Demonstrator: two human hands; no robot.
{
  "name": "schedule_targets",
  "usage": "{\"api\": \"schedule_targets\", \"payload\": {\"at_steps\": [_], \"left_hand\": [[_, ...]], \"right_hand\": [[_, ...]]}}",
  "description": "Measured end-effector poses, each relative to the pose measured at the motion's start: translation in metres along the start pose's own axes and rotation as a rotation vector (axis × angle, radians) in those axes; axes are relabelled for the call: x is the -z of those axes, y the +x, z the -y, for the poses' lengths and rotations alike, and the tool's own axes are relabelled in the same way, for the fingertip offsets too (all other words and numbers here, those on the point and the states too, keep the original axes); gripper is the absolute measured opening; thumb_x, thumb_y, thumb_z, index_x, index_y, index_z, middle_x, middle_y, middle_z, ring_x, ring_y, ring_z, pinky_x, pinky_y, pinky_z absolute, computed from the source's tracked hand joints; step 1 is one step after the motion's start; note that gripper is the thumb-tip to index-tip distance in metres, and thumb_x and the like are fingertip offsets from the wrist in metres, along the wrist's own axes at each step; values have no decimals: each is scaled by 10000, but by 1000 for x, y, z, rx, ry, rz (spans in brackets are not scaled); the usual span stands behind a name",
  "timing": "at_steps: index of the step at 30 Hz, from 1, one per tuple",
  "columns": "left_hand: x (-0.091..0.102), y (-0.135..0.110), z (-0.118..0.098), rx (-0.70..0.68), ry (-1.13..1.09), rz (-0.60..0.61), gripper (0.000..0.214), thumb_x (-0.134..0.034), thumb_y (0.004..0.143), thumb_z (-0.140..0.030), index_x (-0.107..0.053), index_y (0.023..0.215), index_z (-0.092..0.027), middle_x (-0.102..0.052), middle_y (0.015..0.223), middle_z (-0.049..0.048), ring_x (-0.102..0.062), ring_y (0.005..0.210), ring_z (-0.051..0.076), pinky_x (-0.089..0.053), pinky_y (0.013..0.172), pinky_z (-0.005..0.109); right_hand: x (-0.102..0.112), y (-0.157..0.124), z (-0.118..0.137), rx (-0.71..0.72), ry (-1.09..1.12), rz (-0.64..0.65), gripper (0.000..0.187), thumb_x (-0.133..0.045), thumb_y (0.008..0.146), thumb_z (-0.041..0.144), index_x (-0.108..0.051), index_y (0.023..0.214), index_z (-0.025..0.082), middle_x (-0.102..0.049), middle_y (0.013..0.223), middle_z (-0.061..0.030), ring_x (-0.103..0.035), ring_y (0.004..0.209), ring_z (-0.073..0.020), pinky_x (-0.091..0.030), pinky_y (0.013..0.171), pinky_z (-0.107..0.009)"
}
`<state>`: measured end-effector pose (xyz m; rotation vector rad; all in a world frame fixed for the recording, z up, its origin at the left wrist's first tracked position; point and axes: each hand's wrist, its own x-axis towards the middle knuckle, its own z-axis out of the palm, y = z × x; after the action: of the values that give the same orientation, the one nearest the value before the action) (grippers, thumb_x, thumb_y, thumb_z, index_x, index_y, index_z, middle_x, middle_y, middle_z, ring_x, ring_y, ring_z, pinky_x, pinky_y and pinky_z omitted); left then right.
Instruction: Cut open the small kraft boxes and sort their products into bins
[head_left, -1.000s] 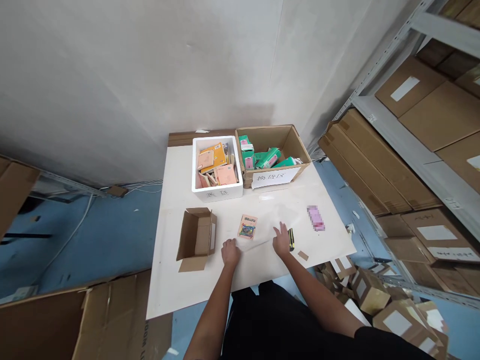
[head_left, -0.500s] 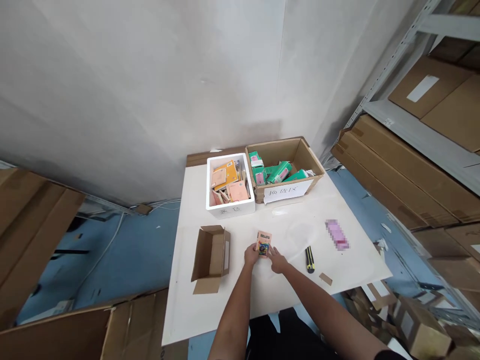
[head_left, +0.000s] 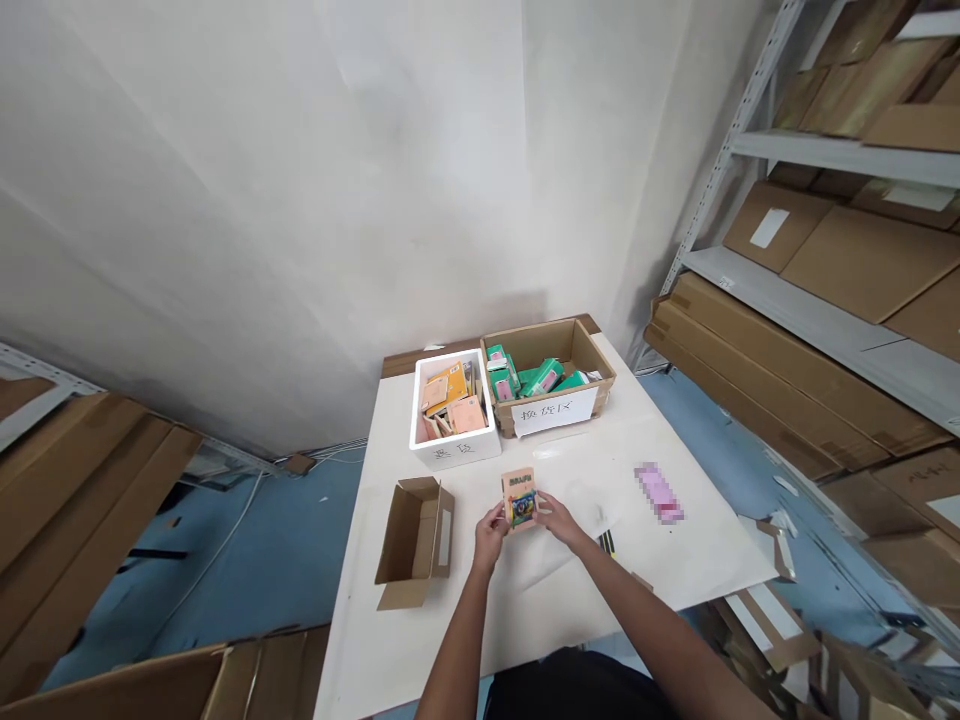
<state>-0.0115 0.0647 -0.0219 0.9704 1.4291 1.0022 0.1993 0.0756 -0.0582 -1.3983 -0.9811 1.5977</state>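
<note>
A small orange booklet (head_left: 519,495) with a colourful picture on its cover is lifted upright over the white table (head_left: 450,640). My left hand (head_left: 491,530) grips its left edge and my right hand (head_left: 555,517) grips its right edge. An open small cardboard box (head_left: 415,537) lies on its side to the left of my hands. A black and yellow utility knife (head_left: 606,545) rests on the table just right of my right wrist.
At the table's back stand a white foam box (head_left: 452,452) of orange booklets and a cardboard box (head_left: 559,352) of green packs with a paper label. A pink object (head_left: 658,492) lies right. Shelves with cartons (head_left: 847,260) fill the right; flattened cartons (head_left: 82,490) lie left.
Both hands left the table top, closed on the orange booklet and lifted it upright. The camera view tilted up and back.
</note>
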Motion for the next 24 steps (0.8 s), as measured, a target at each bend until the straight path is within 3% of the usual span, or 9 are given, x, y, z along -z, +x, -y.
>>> {"api": "schedule_targets", "payload": {"at_steps": [2,5,8,11,15,19,21,24], "left_hand": [[0,-3,-29,0,-213,30,751,-947,595,-493,-777,1256,-180,-725,1058,71,-670,818,176,-570,802,370],[-3,-5,-82,-50,-270,89,834,-970,601,-406,-706,1373,-232,-688,1160,75,-668,841,144,-567,780,320],[-10,-7,-129,-160,-308,133,874,-945,659,-398,-626,1464,-279,-681,1173,73,-688,947,179,-582,819,330],[-16,-10,-158,-225,-302,141,860,-925,697,-409,-604,1484,-279,-690,1167,75,-688,969,188,-591,849,349],[-20,-11,-170,-270,-223,105,808,-907,706,-439,-642,1443,-245,-701,1157,86,-690,942,189,-593,846,357],[-30,-13,-171,-351,20,-108,698,-892,716,-443,-705,1356,-236,-706,1207,110,-697,1032,228,-592,889,376],[-41,-15,-171,-409,91,-55,671,-841,782,-469,-680,1398,-256,-695,1315,128,-688,1152,259,-591,936,394],[-57,-17,-171,-468,101,89,662,-761,860,-503,-631,1467,-272,-630,1490,134,-638,1313,288,-560,1041,431]], "right_hand": [[2,2,37,91,141,34,760,-917,598,502,-694,1277,244,-754,1083,-82,-726,1024,-307,-559,905,-445],[8,3,98,164,215,91,674,-944,567,469,-695,1149,238,-719,837,-1,-710,830,-238,-549,801,-374],[17,-2,151,202,250,172,673,-940,599,454,-656,1178,261,-740,934,-2,-715,804,-205,-518,681,-284],[28,-14,186,244,252,267,699,-937,634,430,-613,1238,289,-761,1056,-21,-741,859,-211,-502,631,-239],[41,-28,205,252,262,320,651,-921,678,441,-615,1233,294,-773,1122,-44,-762,914,-236,-563,660,-270],[38,-28,203,297,249,257,604,-901,698,446,-658,1225,277,-783,1131,-62,-773,906,-251,-606,678,-319],[29,-27,198,357,240,245,602,-890,700,426,-685,1242,266,-777,1197,-81,-774,959,-266,-622,736,-359],[12,-27,192,454,203,307,617,-874,698,397,-725,1282,266,-727,1352,-101,-712,1199,-327,-613,908,-463]]}}
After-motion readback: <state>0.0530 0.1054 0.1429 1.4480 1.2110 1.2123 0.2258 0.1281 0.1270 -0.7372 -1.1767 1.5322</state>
